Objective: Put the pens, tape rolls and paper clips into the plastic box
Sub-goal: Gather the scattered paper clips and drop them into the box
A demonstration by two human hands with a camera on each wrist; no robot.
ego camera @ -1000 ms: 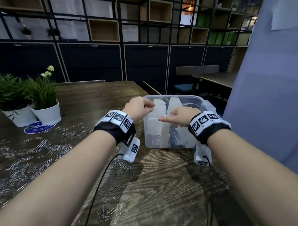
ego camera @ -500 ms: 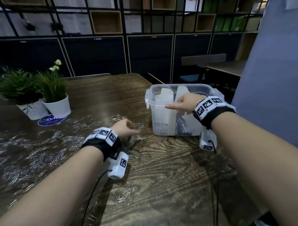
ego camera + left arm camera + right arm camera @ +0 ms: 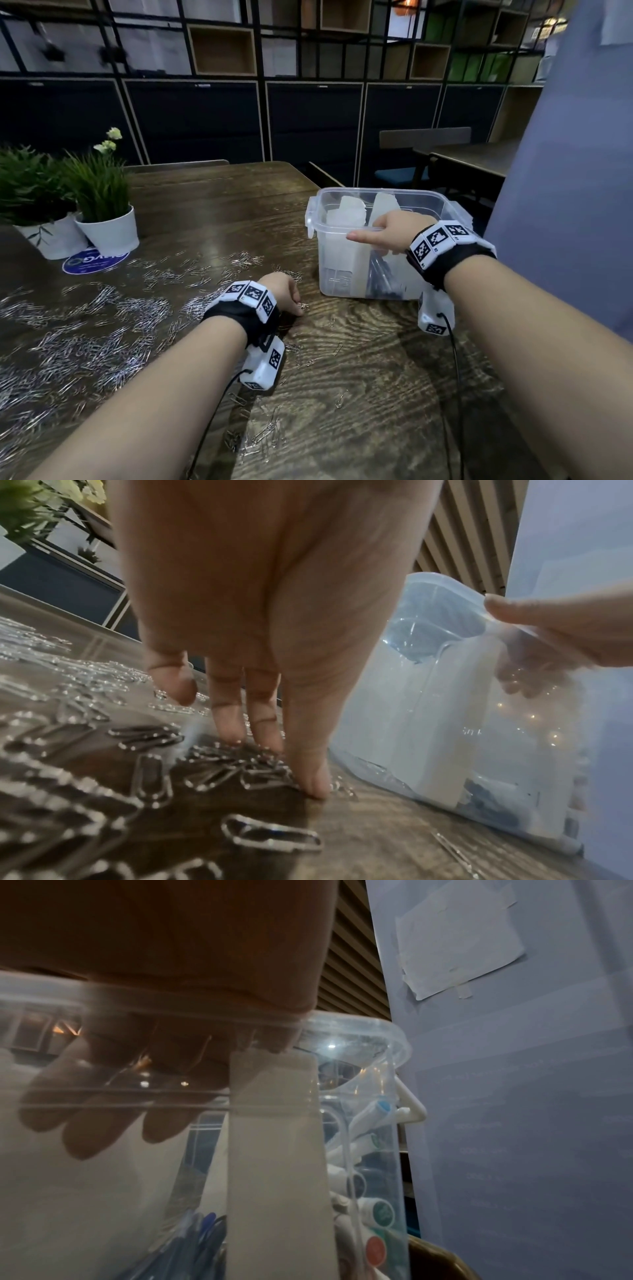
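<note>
A clear plastic box point(image 3: 342, 274) stands on the wooden table, right of centre. My right hand point(image 3: 387, 233) grips its near rim, fingers point(image 3: 103, 1123) curled inside and thumb along the outside. Through the box wall point(image 3: 377, 1031) I see blue pens point(image 3: 205, 1231), capped markers point(image 3: 377, 1210) and a white divider point(image 3: 274, 1150). Silver paper clips point(image 3: 102, 342) lie scattered over the left of the table. My left hand point(image 3: 298, 306) is down on the table left of the box, its straight fingertips point(image 3: 232, 734) touching a small heap of clips point(image 3: 240, 772). No tape roll shows.
Two white potted plants point(image 3: 106, 229) and a blue round sticker point(image 3: 92, 262) sit at the table's far left. A grey-blue panel point(image 3: 565, 205) rises just right of the box. Loose clips point(image 3: 263, 435) lie near the front edge. A chair point(image 3: 424, 137) and another table stand behind.
My left hand left the box rim and came down to the table onto the paper clips. My right hand stayed on the box rim.
</note>
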